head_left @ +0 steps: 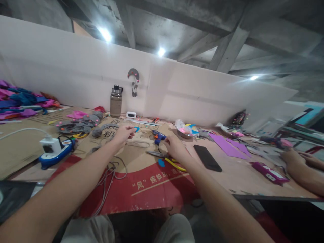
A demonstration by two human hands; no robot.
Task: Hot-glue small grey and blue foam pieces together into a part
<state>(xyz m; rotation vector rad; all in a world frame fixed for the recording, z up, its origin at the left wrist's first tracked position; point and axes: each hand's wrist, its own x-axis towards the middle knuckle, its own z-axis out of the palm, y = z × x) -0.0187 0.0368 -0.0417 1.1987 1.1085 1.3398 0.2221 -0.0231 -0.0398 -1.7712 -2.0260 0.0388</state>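
My left hand is stretched forward over the cardboard-covered table and pinches a small blue felt piece between its fingertips. My right hand reaches down to the blue glue gun, its fingers curled by the gun's cord and handle; whether it grips the gun is unclear. Scissors with yellow handles lie just under that hand, beside another small blue felt piece.
A black phone lies right of my right hand. A power strip with cables sits at left, grey felt shapes and a water bottle behind. Purple felt sheets lie at right, where another person's hands rest.
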